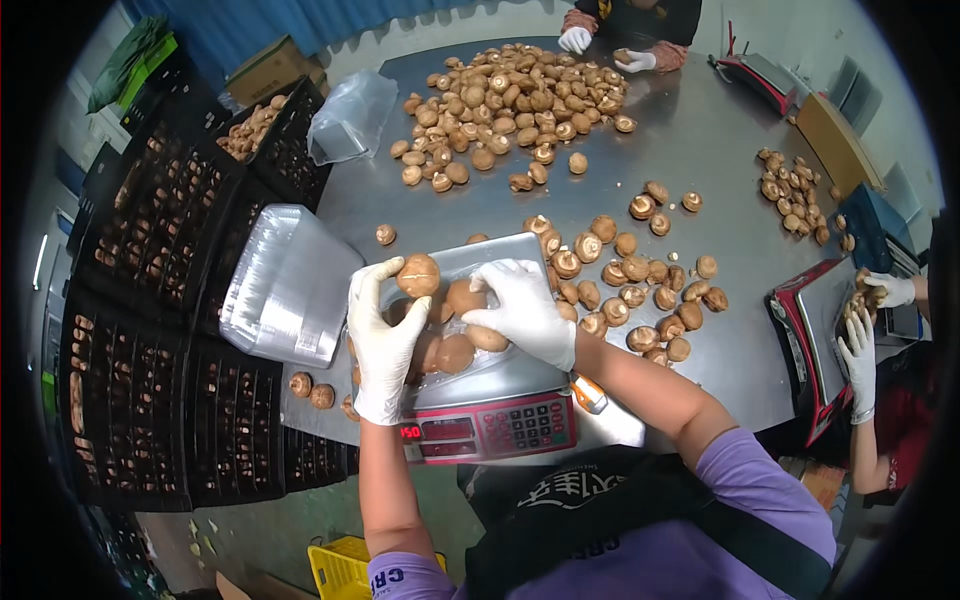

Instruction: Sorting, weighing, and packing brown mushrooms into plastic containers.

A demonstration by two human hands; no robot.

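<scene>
My left hand (384, 341), in a white glove, pinches a brown shiitake mushroom (418, 275) between thumb and fingers; a pale crack crosses its cap. Below it, a clear plastic tray (480, 369) with several mushrooms (455, 354) rests on the steel pan (514, 251) of a digital scale. My right hand (525, 311), also gloved, has its thumb and forefinger on either side of another mushroom (466, 298) in the tray. The scale's red keypad panel (487, 427) faces me, its display lit. Parts of the tray are hidden by my hands.
Nested clear trays (292, 285) stand left, beside black crates (157, 225) of mushrooms. Loose mushrooms (664, 296) lie right; a large heap (517, 97) covers the far steel table (345, 202). An orange-handled tool (589, 394) lies by the scale. Co-workers' gloved hands (859, 352) are right and far.
</scene>
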